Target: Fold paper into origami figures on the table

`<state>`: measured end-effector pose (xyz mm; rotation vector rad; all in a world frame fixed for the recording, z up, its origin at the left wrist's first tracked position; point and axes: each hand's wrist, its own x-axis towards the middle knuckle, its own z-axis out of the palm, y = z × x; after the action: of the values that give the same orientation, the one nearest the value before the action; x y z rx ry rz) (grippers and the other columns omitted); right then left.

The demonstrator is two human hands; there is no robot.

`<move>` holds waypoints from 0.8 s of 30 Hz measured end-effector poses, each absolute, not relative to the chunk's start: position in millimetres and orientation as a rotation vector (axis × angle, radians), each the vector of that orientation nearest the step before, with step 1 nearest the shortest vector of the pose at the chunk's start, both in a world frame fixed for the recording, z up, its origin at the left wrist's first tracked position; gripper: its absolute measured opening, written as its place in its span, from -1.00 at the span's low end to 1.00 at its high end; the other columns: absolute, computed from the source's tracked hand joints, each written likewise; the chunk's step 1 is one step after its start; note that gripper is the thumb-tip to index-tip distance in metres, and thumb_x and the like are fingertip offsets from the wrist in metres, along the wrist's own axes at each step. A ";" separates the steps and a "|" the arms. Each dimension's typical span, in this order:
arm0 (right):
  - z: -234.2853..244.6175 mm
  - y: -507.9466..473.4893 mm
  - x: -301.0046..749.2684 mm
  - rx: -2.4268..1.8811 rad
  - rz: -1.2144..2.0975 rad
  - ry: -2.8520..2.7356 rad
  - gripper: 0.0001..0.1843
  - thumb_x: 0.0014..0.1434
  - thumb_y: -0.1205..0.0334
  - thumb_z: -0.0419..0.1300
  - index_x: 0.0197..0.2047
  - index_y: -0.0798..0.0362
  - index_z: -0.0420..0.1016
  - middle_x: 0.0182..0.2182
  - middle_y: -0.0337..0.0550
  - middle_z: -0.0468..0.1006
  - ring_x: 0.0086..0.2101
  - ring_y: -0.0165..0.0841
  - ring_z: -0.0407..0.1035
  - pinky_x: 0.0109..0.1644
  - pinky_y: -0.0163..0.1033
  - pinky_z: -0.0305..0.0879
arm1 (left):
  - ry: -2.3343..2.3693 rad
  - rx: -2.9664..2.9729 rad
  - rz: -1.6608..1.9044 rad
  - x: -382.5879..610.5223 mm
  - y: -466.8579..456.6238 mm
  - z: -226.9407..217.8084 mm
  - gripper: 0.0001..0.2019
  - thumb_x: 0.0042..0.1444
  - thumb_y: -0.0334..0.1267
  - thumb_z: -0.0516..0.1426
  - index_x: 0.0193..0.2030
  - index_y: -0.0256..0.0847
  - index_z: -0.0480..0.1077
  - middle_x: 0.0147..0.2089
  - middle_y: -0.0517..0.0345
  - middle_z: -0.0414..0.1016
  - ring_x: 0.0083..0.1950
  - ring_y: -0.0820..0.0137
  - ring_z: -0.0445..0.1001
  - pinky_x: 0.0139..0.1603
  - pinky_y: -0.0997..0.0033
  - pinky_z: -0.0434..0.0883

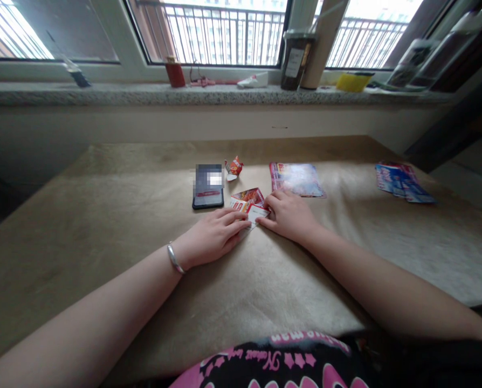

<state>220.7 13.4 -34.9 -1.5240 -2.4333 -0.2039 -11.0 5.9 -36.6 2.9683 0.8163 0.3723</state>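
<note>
A partly folded printed paper (249,202) in red and white lies on the table, its white underside turned up at the near corner. My left hand (219,231), with a silver bracelet at the wrist, rests over its left near part, fingers stretched out flat. On the right side, my right hand (287,214) has its thumb and fingers closed around the paper's edge. Just behind them sits a small folded red paper piece (234,168). A black phone (207,188) lies left of it, its screen partly blurred out.
A stack of colourful printed sheets (297,179) lies behind my right hand. Several blue and pink cards (405,183) are fanned out at the far right. On the granite windowsill (136,96) stand a red container (174,73), a dark lidded jar (296,62) and a yellow item (352,82).
</note>
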 end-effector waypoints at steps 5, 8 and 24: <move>-36.4 16.7 220.2 -1.577 -0.121 -2.390 -0.70 0.12 -0.01 0.14 -0.30 0.08 0.43 -0.25 0.01 0.48 -0.18 -0.15 0.30 -0.11 -0.11 0.22 | 0.793 2.949 0.292 -13.5 8.2 -31.9 -0.61 0.22 -0.19 0.03 0.19 -0.12 0.23 0.22 0.03 0.25 0.19 0.21 0.22 0.22 0.09 0.20; -38.6 19.0 223.7 -1.541 -0.055 -2.369 -0.77 0.13 0.05 0.16 -0.31 0.06 0.44 -0.25 -0.01 0.48 -0.16 -0.17 0.30 -0.10 -0.11 0.23 | 0.770 2.920 0.242 -17.4 11.9 -29.5 -0.57 0.18 -0.16 0.07 0.20 -0.08 0.23 0.25 0.05 0.22 0.21 0.18 0.20 0.22 0.07 0.18; -50.3 25.8 230.7 -1.453 0.013 -2.336 -0.80 0.19 0.24 0.07 -0.21 0.04 0.51 -0.22 -0.03 0.49 -0.14 -0.20 0.30 -0.03 -0.11 0.23 | 0.758 2.712 0.114 -28.8 21.4 -26.8 -0.34 0.14 -0.05 0.12 0.34 -0.09 -0.01 0.40 0.10 -0.08 0.39 0.25 -0.09 0.36 0.18 -0.01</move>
<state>230.7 25.8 -50.3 -1.4527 -2.3363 0.0134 -28.8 21.4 -26.8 2.7119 0.7577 0.1143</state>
